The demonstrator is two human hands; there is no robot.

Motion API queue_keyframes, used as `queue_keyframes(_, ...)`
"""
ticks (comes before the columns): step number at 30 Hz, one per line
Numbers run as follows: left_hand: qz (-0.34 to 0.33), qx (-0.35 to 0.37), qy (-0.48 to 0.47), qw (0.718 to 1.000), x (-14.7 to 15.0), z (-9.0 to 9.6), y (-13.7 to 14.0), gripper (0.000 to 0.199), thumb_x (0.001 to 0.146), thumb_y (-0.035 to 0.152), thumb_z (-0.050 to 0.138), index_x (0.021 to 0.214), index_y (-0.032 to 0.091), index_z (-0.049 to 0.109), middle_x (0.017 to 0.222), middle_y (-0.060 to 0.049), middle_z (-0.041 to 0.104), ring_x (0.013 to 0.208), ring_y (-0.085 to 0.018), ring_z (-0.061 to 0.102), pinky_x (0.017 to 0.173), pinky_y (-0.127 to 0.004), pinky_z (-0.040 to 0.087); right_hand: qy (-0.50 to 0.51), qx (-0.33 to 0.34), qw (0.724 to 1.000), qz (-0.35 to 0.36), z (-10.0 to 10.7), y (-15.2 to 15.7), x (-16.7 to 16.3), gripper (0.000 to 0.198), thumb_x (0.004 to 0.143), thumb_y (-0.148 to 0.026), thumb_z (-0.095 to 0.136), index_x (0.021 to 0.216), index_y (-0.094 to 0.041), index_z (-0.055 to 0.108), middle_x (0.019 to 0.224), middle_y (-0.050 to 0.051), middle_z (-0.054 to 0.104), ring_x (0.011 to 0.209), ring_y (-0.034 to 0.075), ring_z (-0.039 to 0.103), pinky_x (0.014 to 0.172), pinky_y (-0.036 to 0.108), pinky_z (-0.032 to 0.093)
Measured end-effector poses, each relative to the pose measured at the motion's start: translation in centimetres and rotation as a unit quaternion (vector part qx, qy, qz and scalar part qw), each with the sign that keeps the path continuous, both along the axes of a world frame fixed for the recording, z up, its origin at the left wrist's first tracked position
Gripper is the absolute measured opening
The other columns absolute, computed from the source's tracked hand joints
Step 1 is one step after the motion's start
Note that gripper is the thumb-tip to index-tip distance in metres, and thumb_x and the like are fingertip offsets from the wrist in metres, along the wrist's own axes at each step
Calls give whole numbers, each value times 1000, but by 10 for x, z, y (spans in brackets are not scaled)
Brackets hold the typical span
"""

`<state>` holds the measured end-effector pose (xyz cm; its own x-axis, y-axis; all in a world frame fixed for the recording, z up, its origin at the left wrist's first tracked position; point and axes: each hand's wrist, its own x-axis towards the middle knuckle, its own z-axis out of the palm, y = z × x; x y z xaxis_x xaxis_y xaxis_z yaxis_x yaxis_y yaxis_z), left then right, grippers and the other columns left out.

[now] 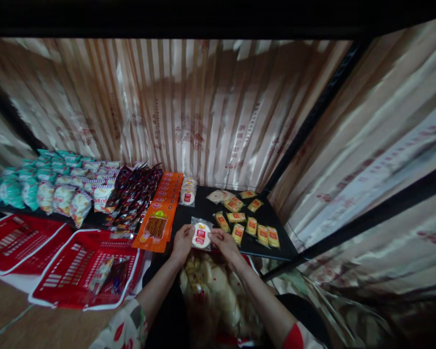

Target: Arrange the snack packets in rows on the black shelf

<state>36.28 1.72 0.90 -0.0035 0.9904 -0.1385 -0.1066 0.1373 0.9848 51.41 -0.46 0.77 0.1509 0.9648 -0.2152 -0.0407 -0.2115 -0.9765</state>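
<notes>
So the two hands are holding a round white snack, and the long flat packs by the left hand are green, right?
No: the long flat packs by the left hand are orange, not green, as the head view shows. That hand and the right hand do hold the round white snack.

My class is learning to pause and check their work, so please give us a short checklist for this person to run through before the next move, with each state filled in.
1. Round white packet held by both the left hand and the right hand: ok.
2. Printed front of that packet turned up towards the camera: ok.
3. Similar white packets lined up in a row behind it on the black shelf: ok.
4. Yellow packets in neat rows: not ok, they lie scattered at different angles.
5. Held packet sealed all round: cannot tell, its edges are too blurred.
</notes>
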Motion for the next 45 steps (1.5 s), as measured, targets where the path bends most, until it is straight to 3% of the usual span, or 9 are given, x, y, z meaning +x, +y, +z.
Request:
queue_keyframes(3,33,-3,43,999,-5,-2,17,24,80,32,52,94,14,60,85,-7,68,76,-16,64,70,-28,51,-40,33,999,4,-4,26,-7,30,62,-42,69,80,-19,60,68,0,65,63,15,61,61,27,48)
queue_keyframes(5,66,23,129,989,-7,0,26,29,80,25,50,106,14,58,102,-10,66,93,-20,62,84,-33,48,-68,39,997,-1,-6,46,-13,28,63,-40,68,79,-20,60,70,1,65,66,15,62,63,27,49)
queue_keyframes(8,91,114,317,937,-6,2,35,40,80,17,46,119,14,53,128,-12,52,122,-23,45,105,-39,34,-91,33,995,-10,-11,76,-21,22,67,-37,63,80,-20,58,70,0,65,66,15,62,63,26,49)
queue_keyframes(10,71,160,389,905,-3,0,40,44,80,13,42,123,13,51,135,-11,47,130,-23,36,110,-39,29,-100,33,994,-15,-15,95,-27,19,69,-34,59,81,-19,58,70,1,65,66,15,61,62,25,48)
queue_keyframes(20,11,191,464,865,10,-24,80,50,80,4,33,127,9,49,137,-11,46,134,-24,29,109,-40,33,-250,35,967,-30,-26,155,-36,22,72,-35,56,87,-20,63,78,1,68,72,16,63,66,26,48)
queue_keyframes(33,22,226,518,825,12,-37,101,53,75,2,40,127,4,48,135,-13,47,132,-28,30,109,-42,32,-396,-40,917,-15,-24,175,-37,26,79,-41,54,95,-23,63,89,2,70,84,18,64,70,26,46)
queue_keyframes(40,17,221,535,816,15,-34,101,58,71,4,44,129,4,46,141,-14,40,133,-32,28,109,-44,32,-360,-37,932,-26,-17,172,-38,26,80,-33,53,98,-17,62,92,7,69,88,19,64,75,27,46)
queue_keyframes(45,-13,223,554,802,10,-27,101,54,74,6,42,128,3,46,139,-16,42,133,-30,29,108,-41,31,-268,42,960,-70,-14,148,-36,29,78,-29,50,102,-17,60,97,8,67,83,17,63,77,28,48)
